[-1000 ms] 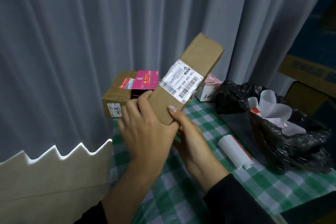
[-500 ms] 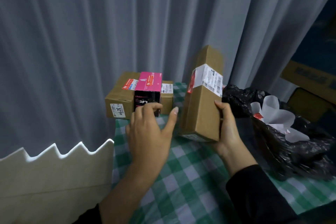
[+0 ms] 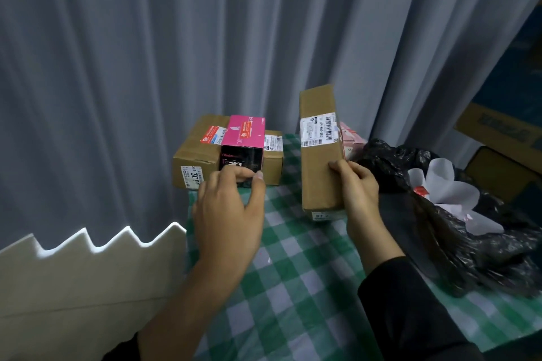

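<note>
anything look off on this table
The long cardboard parcel is held upright on end by the right hand, while the pink box the left hand grips and the brown boxes lie flat. A black bag sprawls beside it, white paper poking out.

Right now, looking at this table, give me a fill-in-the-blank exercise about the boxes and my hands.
The tall cardboard box is held by the ____ hand.
The left hand reaches for a small box whose top is ____.
White paper sits in a ____ plastic bag.
The tablecloth is checked white and ____.
Missing words: right; pink; black; green.
</note>
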